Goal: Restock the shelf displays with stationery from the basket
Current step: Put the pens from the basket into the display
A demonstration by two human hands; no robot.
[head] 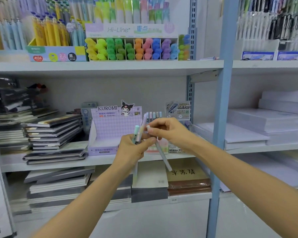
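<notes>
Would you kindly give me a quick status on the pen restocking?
Left hand grips a pen bundle. Right hand pinches one pale pen. Kuromi box ahead, nothing blocking.

The pastel pens (137, 133) in the left hand (133, 151) and the single pen (163, 156) in the right hand (169, 133) look like smooth, matt plastic. Behind them, the Kuromi display box (113, 127) is printed card. Above, the highlighters (127, 48) are glossy plastic and the shelf (110, 68) is smooth painted metal.
</notes>
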